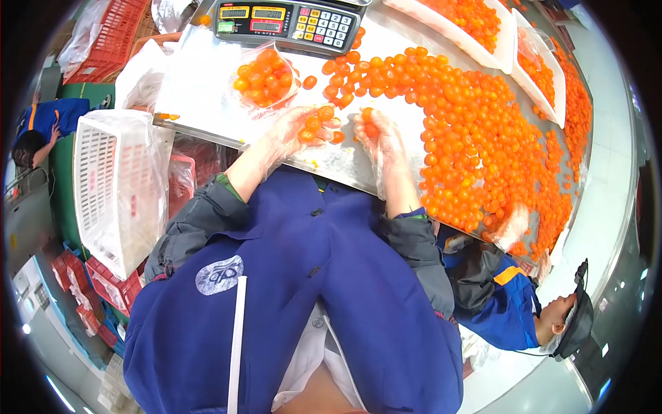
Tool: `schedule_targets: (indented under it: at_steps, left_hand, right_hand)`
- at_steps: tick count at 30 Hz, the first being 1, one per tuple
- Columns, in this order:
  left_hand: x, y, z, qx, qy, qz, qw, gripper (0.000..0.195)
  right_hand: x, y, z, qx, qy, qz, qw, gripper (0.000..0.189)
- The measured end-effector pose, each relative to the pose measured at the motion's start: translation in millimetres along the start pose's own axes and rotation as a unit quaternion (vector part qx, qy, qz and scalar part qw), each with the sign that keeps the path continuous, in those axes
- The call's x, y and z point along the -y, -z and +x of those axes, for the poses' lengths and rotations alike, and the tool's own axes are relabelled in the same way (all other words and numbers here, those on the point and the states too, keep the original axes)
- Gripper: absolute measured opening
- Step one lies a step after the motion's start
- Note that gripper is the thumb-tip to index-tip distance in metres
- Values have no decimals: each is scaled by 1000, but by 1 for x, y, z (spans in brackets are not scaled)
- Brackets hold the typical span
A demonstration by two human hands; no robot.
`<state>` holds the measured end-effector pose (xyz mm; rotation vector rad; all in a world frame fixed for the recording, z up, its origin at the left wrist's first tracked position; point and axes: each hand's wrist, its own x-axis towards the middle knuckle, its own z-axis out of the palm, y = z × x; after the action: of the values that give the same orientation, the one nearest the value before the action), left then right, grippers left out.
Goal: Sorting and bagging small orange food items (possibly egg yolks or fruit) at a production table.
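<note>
My left hand (305,129), in a thin clear plastic glove, holds several small orange fruits (313,122) on its upturned fingers. To its right, my right hand (377,132), gloved the same way, has a couple of the fruits between thumb and fingers. Both hands are over the near part of a metal-edged table (207,93). Behind my left hand lies a clear plastic bag (265,80) filled with orange fruits. A large spread of loose orange fruits (465,139) curves from behind my hands round to the right.
A digital scale (287,26) stands at the back. White trays (504,52) of fruit are at the back right. A co-worker's gloved hand (512,227) touches the fruits at right. White crate (121,191) and red crates (111,282) are at left; another person (51,121) is beyond.
</note>
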<state>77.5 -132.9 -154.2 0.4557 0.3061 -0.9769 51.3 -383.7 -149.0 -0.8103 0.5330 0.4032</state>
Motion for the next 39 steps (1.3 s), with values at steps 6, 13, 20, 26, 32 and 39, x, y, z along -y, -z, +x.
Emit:
schedule_targets:
  at_steps: [6, 13, 20, 26, 32, 39]
  left_hand:
    - [5, -15, -7, 21, -17, -21, 999, 55]
    - [25, -28, -2, -51, -23, -180, 982, 54]
    - [-25, -64, -49, 123, -85, -187, 971, 41]
    - [-104, -73, -70, -34, -344, -20, 938, 43]
    - [-104, -24, -47, -255, -424, 338, 801, 26]
    - [-71, -79, -42, -242, -534, 674, 449, 23]
  right_hand:
    - [17, -30, -11, 62, 65, 27, 996, 24]
    - [-8, -85, -31, 38, 279, -429, 858, 25]
    - [41, -27, 22, -58, 395, -540, 741, 15]
    - [5, -44, 37, -70, 239, -732, 634, 24]
    - [-5, -23, 28, 2, 256, -706, 660, 17]
    - [21, -28, 34, -86, 235, -722, 645, 14]
